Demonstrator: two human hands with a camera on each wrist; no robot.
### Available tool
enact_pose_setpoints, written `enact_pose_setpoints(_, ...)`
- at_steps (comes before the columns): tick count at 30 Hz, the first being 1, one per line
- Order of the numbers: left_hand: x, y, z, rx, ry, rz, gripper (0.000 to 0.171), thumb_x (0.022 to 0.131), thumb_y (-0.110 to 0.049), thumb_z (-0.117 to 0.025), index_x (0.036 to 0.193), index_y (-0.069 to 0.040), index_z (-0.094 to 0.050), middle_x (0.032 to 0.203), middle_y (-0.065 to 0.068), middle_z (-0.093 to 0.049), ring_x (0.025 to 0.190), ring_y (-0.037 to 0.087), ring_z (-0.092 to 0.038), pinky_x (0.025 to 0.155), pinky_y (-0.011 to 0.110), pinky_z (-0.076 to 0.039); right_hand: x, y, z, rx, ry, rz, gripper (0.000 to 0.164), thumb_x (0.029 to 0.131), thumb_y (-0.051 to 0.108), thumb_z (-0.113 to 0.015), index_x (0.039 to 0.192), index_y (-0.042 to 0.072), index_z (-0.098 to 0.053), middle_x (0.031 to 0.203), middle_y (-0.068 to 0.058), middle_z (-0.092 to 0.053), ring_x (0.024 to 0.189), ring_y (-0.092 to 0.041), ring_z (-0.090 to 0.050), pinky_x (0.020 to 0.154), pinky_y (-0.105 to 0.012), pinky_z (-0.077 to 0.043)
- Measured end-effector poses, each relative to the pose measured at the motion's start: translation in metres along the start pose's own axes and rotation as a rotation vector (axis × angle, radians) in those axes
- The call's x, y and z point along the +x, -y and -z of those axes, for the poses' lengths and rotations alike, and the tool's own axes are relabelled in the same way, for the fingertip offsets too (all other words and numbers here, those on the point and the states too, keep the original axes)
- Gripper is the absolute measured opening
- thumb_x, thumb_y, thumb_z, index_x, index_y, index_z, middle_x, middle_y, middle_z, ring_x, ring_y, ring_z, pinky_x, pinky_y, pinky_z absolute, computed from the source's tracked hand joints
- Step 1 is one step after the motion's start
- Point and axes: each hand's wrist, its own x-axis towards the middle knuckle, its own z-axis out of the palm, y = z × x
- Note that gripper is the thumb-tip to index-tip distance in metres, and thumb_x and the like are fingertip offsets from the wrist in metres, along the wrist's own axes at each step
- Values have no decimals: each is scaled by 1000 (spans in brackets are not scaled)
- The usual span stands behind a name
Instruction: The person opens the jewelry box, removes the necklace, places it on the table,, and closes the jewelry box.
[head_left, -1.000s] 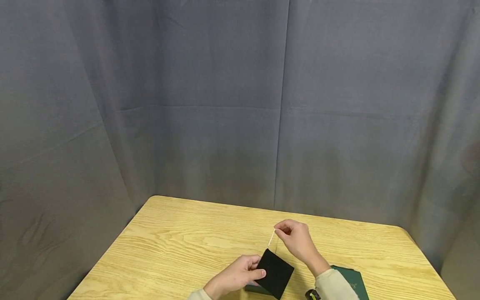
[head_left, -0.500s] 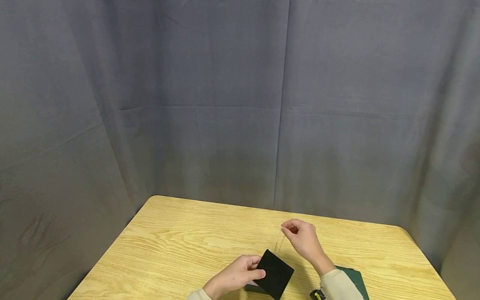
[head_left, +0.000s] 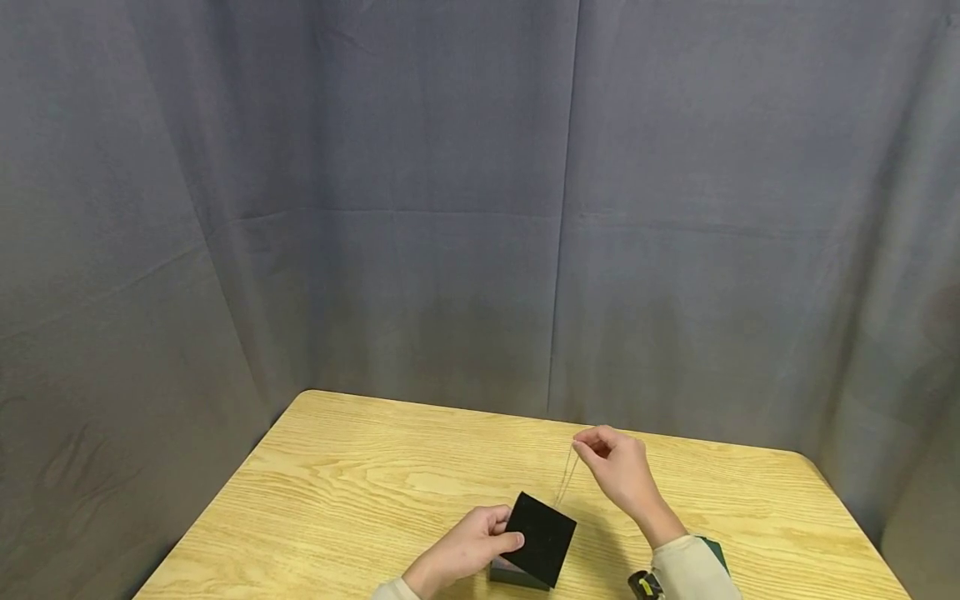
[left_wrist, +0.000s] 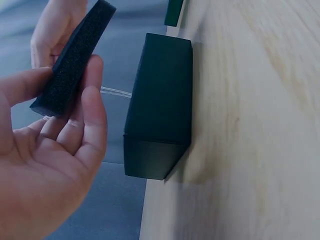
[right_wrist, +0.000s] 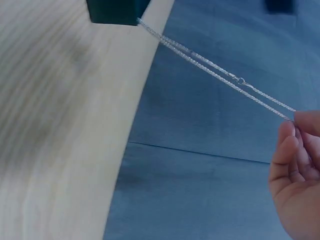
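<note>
My left hand (head_left: 471, 546) holds a square black foam pad (head_left: 542, 540) by its edge, thumb on the flat face. The left wrist view shows the pad's thickness (left_wrist: 70, 62) edge-on between thumb and fingers. Up and to the right, my right hand (head_left: 622, 473) pinches a thin silver chain (right_wrist: 212, 75) between thumb and fingertips. It hangs in a long doubled loop, with a small clasp (right_wrist: 240, 81) showing in the right wrist view. Beneath the pad, a dark green box (left_wrist: 157, 95) stands on the table; the pad partly hides it in the head view.
A second flat green piece (head_left: 714, 547) lies on the wooden table (head_left: 360, 483) at the right, mostly covered by the right sleeve. A dark wrist strap (head_left: 645, 585) shows near that sleeve. Grey curtains (head_left: 442, 208) hang behind the table and at its sides.
My right hand has moved right and slightly up with the chain, which has come away from the pad's corner. The left hand has shifted the pad a little left and up.
</note>
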Motion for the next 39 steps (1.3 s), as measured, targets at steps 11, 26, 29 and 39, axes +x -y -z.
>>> enact_pose_setpoints(11, 0, 3, 1, 66, -71, 38, 17, 94, -6, -54, 107, 1, -63, 94, 16, -70, 78, 18, -67, 64, 29, -52, 10, 15, 17, -28, -65, 106, 4, 85, 11, -71, 88, 8, -72, 75, 9, -64, 65, -7, -57, 62, -24, -49)
enact_pose_setpoints(26, 1, 6, 4, 92, -82, 53, 17, 95, -7, -54, 108, 0, -63, 95, 16, -70, 82, 18, -66, 64, 30, -54, 26, 23, 48, -73, -97, 134, 5, 86, 9, -70, 90, 10, -72, 77, 6, -64, 66, -8, -57, 60, -23, -48)
enact_pose_setpoints(29, 1, 7, 4, 97, -90, 62, 16, 94, -7, -55, 106, 0, -63, 94, 15, -70, 81, 18, -67, 64, 31, -54, 28, 22, 54, -85, -104, 128, 5, 87, 9, -69, 90, 10, -72, 77, 5, -64, 65, -9, -56, 59, -23, -47)
enact_pose_setpoints(39, 1, 8, 4, 88, -93, 76, 16, 94, -7, -55, 107, 0, -63, 95, 16, -70, 83, 20, -67, 65, 35, -54, 38, 13, 71, -120, -100, 99, 9, 89, 13, -67, 94, 8, -72, 78, 0, -65, 64, -11, -55, 56, -23, -46)
